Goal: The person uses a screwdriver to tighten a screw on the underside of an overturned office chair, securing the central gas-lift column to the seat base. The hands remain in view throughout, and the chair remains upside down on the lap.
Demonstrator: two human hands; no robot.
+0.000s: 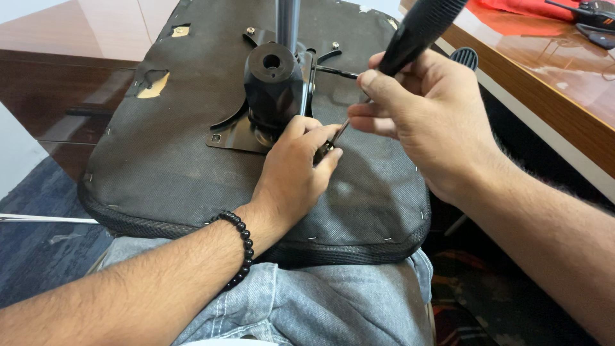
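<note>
An upturned office chair seat [166,160], covered in black fabric, rests on my lap. A black metal mounting plate [237,131] with a black hub [272,83] and a chrome column [287,22] is fixed to its underside. My right hand [423,109] grips a screwdriver by its black handle [419,29], the shaft angled down to the plate's near right corner. My left hand [298,170], a black bead bracelet on its wrist, pinches the shaft's tip or a small fastener there; fingers hide which.
A glossy brown wooden desk [544,96] runs along the right, with a red cloth [532,8] and a black handset [592,13] on it. A dark wooden cabinet [64,83] stands at the left. Blue carpet [38,256] lies below left. Torn fabric patches [154,86] show on the seat.
</note>
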